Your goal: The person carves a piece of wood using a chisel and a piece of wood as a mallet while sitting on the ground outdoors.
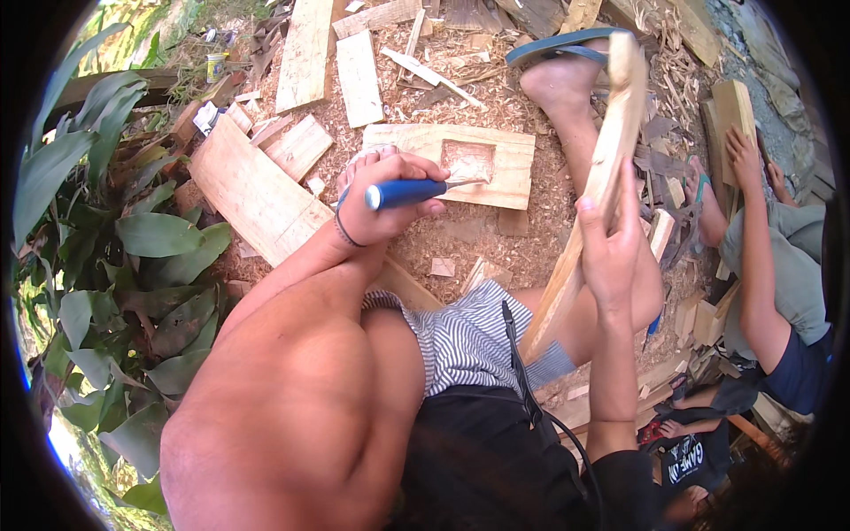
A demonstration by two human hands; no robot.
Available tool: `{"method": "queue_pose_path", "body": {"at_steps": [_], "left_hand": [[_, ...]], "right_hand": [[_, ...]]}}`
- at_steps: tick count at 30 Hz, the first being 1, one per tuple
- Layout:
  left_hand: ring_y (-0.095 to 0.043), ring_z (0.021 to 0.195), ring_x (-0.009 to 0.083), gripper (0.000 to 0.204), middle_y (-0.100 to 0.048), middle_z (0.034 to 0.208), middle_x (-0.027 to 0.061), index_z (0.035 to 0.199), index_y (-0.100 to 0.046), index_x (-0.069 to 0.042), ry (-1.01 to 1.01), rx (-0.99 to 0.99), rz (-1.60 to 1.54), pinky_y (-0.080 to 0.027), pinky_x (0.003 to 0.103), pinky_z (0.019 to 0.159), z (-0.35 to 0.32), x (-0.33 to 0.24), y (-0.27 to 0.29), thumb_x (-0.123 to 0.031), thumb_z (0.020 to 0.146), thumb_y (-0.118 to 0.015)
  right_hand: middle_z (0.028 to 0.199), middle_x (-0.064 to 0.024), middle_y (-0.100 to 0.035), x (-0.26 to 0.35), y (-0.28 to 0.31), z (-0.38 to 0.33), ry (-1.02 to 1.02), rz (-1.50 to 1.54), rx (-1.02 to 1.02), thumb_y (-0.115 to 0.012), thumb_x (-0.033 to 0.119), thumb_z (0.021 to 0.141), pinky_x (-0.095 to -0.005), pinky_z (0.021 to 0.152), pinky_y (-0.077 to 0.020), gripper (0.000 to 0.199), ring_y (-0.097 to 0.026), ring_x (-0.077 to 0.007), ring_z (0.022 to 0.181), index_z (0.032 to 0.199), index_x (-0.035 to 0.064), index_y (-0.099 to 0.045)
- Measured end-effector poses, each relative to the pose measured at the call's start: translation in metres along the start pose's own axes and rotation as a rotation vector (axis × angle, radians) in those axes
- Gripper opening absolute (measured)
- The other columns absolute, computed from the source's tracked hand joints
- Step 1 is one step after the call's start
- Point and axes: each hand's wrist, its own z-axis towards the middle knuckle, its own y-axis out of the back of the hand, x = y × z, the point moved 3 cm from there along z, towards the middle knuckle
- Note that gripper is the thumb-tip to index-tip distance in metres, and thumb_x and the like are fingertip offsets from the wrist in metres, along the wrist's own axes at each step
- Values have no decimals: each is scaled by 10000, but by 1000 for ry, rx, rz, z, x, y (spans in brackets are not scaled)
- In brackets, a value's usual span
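While the left hand [381, 199] is clenched around a blue-handled chisel [416, 190], its blade touches the carved hollow of a board [509, 159] lying on the wood shavings [469, 234]. The right hand [611, 248] grasps a long stick [593, 195], held tilted above the knee. Another person [779, 274] sits at the right.

1 small yellow can [215, 66] with a label stands on the ground at the upper left. Beside the planks just below it lies a crumpled white packet [205, 117].
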Motion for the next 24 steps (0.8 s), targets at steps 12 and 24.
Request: {"method": "queue_pose_path", "body": {"at_steps": [12, 24], "left_hand": [[-658, 1129, 356, 332, -649, 1150, 204, 1067, -444, -47, 21, -551, 67, -540, 440, 993, 2, -29, 85, 84, 886, -690], [-642, 1128, 330, 302, -621, 1121, 160, 1034, -476, -32, 236, -420, -41, -508, 477, 1025, -20, 15, 73, 96, 862, -689]], "right_hand": [[1132, -97, -664, 33, -83, 12, 216, -750, 468, -682, 197, 865, -420, 863, -512, 175, -636, -242, 1075, 1012, 104, -702], [1014, 83, -743, -26, -200, 75, -103, -1158, 884, -640, 209, 906, -345, 541, -472, 227, -710, -126, 911, 1082, 218, -783]]}}
